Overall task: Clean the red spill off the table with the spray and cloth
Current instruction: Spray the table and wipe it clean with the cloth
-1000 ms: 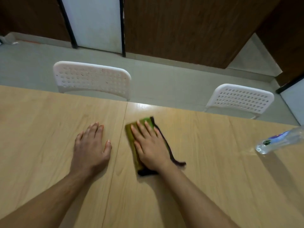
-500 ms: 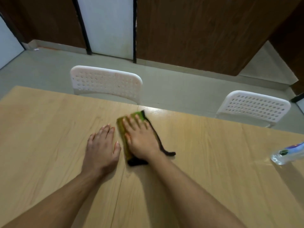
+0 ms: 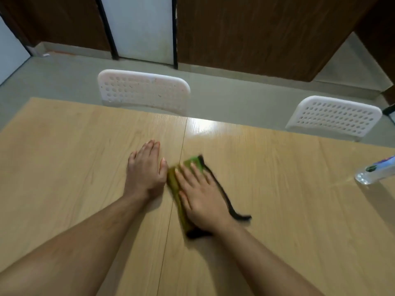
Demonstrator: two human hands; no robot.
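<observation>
A folded green cloth (image 3: 174,184) with a black edge lies on the light wooden table (image 3: 288,210), just right of the seam between two panels. My right hand (image 3: 201,199) presses flat on it with straight fingers and hides most of it. My left hand (image 3: 146,171) rests flat on the table right beside the cloth, palm down. A clear spray bottle (image 3: 376,173) lies at the right edge of the view, well away from both hands. No red spill shows on the wood.
Two white perforated chairs stand behind the table's far edge, one (image 3: 143,90) ahead and one (image 3: 335,116) to the right. Beyond them are grey floor and brown wall panels.
My right hand has slid the cloth back toward me along the seam, and the cloth now blurs with motion. The left hand stays flat in place.
</observation>
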